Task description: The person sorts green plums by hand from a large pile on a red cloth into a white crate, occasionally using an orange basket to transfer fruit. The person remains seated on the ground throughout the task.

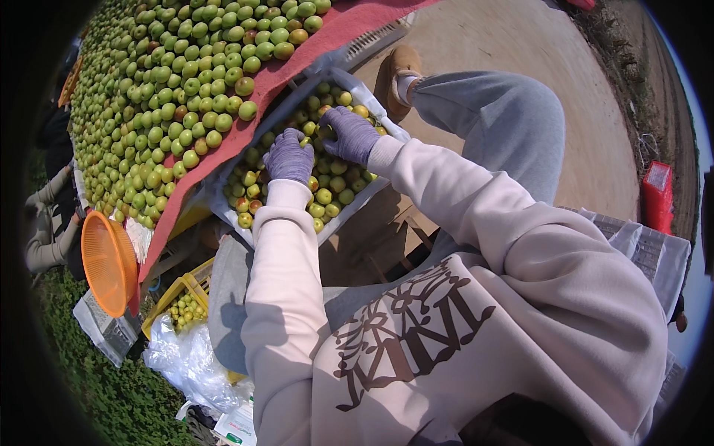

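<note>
A crate lined with pale sheeting [392, 128] stands in front of me, filled with green and reddish jujubes [324, 196]. Both my hands wear purple-grey knit gloves and are down among the fruit. My left hand [289, 157] has its fingers curled at the middle of the crate, with a jujube against the thumb side. To its right and slightly farther off, my right hand [349, 134] bends its fingers over a jujube at their tips. Fingertips of both hands are partly hidden by the gloves and fruit.
A big heap of jujubes [171, 89] lies on a red cloth [277, 83] at the far left. Below it are an orange basket [108, 262] and a yellow crate [165, 299] with more fruit. Clear plastic [195, 364] lies nearby. A red package [657, 197] sits at right.
</note>
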`<state>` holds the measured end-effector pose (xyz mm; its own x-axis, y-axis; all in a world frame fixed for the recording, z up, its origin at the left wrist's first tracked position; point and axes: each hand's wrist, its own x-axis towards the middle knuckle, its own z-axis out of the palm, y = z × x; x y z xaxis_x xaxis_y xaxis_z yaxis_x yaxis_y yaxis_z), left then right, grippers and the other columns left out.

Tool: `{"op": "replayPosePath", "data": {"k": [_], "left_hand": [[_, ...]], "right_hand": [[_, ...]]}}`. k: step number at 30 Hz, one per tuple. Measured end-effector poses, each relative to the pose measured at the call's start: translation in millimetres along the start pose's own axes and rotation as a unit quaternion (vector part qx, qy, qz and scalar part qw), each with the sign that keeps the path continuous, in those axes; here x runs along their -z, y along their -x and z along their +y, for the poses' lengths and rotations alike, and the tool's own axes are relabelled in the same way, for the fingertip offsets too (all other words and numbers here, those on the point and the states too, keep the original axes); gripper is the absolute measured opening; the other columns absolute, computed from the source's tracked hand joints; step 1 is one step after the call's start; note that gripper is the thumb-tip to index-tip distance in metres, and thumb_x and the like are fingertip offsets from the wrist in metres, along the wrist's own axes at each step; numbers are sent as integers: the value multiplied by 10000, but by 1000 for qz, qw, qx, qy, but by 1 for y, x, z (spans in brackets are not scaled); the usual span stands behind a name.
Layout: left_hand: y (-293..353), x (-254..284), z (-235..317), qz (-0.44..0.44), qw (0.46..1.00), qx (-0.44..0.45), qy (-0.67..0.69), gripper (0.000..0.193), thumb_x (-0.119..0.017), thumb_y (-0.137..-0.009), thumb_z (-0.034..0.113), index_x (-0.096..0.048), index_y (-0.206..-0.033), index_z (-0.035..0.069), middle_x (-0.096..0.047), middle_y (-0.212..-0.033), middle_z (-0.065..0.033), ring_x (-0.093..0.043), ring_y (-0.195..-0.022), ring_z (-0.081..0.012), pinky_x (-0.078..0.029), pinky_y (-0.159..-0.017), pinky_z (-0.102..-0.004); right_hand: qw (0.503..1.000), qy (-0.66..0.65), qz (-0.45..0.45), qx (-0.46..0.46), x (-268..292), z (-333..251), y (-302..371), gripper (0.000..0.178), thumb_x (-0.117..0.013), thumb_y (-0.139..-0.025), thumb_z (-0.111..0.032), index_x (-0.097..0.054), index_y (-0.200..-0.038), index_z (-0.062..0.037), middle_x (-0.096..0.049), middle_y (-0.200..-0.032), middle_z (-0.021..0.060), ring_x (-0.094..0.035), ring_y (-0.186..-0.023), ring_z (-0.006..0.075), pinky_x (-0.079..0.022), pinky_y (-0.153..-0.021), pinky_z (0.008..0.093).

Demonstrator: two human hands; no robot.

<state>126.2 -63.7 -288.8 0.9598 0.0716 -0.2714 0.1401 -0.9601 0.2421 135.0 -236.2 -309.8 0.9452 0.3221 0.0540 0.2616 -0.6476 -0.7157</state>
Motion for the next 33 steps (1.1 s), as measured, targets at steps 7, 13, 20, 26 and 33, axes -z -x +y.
{"op": "replayPosePath", "data": {"k": [7, 13, 20, 26, 33], "left_hand": [[-11, -13, 4, 2, 997, 40, 62, 394, -727, -744, 193, -592, -1113, 161, -658, -1135, -127, -626, -1088, -325, -417, -999, -468], [-11, -26, -1, 106, 987, 4, 120, 366, -759, -701, 147, -612, -1035, 129, -635, -1082, -142, -606, -1060, -351, -449, -951, -475], [41, -35, -3, 347, 935, -42, 67, 432, -763, -749, 290, -613, -1123, 133, -599, -1119, -105, -521, -1143, -305, -366, -1006, -511], [52, -31, -6, 140, 987, -28, -78, 576, -714, -790, 382, -573, -1288, 130, -511, -1353, -68, -443, -1260, -299, -236, -1134, -509], [70, -52, 3, 83, 993, -7, -80, 826, -616, -888, 445, -290, -1506, 4, -288, -1571, -173, -207, -1476, -325, -72, -1205, -535]], "right_hand": [[1000, -10, 9, 6, 3, 3, -2, 432, -746, -749, -215, -585, -1120, -61, -588, -1063, 198, -597, -1018, 386, -497, -884, 462], [999, -32, 12, -18, 7, -1, 0, 430, -751, -751, -196, -585, -1124, -62, -575, -1110, 214, -590, -1027, 406, -491, -907, 460], [999, -23, 24, -13, 7, 2, -3, 433, -741, -759, -214, -586, -1128, -50, -587, -1106, 218, -593, -1028, 410, -489, -912, 457], [1000, -5, 9, 26, 2, -4, -1, 409, -745, -747, -204, -585, -1082, -33, -603, -1043, 214, -604, -983, 396, -495, -873, 467], [999, -22, 5, 37, 5, -14, -9, 420, -766, -729, -179, -602, -1095, -54, -620, -1037, 194, -610, -996, 381, -501, -881, 452]]}}
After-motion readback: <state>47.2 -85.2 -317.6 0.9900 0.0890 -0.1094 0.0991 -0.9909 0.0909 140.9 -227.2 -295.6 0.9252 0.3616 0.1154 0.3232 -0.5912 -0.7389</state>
